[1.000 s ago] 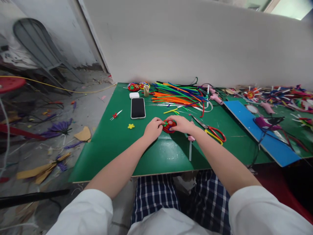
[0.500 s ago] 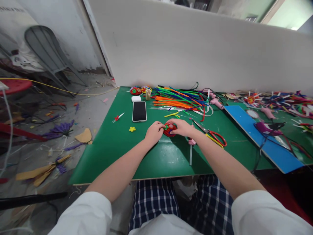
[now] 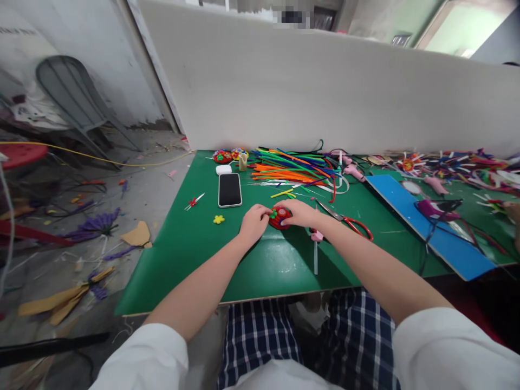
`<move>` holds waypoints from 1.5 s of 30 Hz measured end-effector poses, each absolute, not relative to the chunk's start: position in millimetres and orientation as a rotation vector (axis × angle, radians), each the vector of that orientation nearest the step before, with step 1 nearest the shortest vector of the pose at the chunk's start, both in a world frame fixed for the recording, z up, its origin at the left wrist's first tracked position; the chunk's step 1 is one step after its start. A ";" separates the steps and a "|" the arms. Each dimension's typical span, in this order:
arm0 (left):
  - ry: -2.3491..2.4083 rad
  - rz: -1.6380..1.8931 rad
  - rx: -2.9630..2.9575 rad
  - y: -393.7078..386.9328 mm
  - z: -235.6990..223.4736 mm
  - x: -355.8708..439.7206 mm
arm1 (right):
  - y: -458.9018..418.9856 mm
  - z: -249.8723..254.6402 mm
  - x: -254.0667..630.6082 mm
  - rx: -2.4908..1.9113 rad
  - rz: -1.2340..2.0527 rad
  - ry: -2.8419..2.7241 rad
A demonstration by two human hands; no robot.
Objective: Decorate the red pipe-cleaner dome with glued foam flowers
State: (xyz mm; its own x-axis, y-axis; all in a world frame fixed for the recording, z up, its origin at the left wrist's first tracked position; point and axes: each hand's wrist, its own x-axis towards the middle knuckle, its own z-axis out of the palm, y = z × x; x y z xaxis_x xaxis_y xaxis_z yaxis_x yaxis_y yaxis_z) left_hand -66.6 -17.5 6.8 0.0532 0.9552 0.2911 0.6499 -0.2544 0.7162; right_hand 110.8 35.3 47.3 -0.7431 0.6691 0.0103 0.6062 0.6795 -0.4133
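Observation:
A round red piece (image 3: 283, 222), seemingly of coiled fuzzy pipe cleaner with small coloured decorations, is at the middle of the green table. My right hand (image 3: 301, 213) curls over its right side and grips it. At its left edge, my left hand (image 3: 254, 222) has thumb and forefinger pinched on a small green flower (image 3: 273, 214); the other fingers are folded in. Under my right forearm lies a pink glue gun (image 3: 317, 236) with a clear glue stick (image 3: 316, 261). Red-handled scissors (image 3: 343, 218) rest beyond that forearm. A yellow flower (image 3: 219, 219) lies to the left.
A phone (image 3: 229, 190), a white case (image 3: 223, 169) and a red flower on sticks (image 3: 193, 202) lie at left. Behind are bundled pipe cleaners (image 3: 284, 173). A blue board (image 3: 426, 227) slants at right, near another person's hand (image 3: 512, 212). A white partition (image 3: 325, 92) closes the back.
The camera view has shifted slightly. My left fingers have drawn back a little, so more of the green flower shows. Another person's hand has appeared at the right edge.

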 end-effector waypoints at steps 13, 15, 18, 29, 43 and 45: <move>1.600 1.256 1.878 -13.3 8.2 -75.2 | 40.4 50.9 99.4 -1.046 0.647 -3.058; 1.605 1.257 1.840 -13.5 8.2 -75.1 | 41.1 51.0 95.8 -1.050 0.602 -3.085; 1.592 1.265 1.720 -13.5 7.7 -74.4 | 40.6 50.8 93.4 -1.076 0.491 -3.110; 1.599 1.328 1.407 -9.5 8.3 -74.3 | 33.3 46.3 83.2 -1.283 0.647 -2.682; 1.219 1.289 0.752 -5.4 16.6 -80.8 | 12.4 32.0 66.4 -1.341 0.864 -2.171; 1.229 1.262 0.765 -4.2 15.7 -82.8 | 2.3 29.0 71.7 -1.299 0.841 -2.139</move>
State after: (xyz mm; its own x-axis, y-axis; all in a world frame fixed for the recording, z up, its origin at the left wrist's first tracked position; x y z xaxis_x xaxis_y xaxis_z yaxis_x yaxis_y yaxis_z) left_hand -82.8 -4.2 15.7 -0.1296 0.9597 -0.2496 -0.2750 0.2070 0.9389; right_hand 71.7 2.3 29.0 -0.4223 0.9014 0.0951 0.5953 0.3550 -0.7209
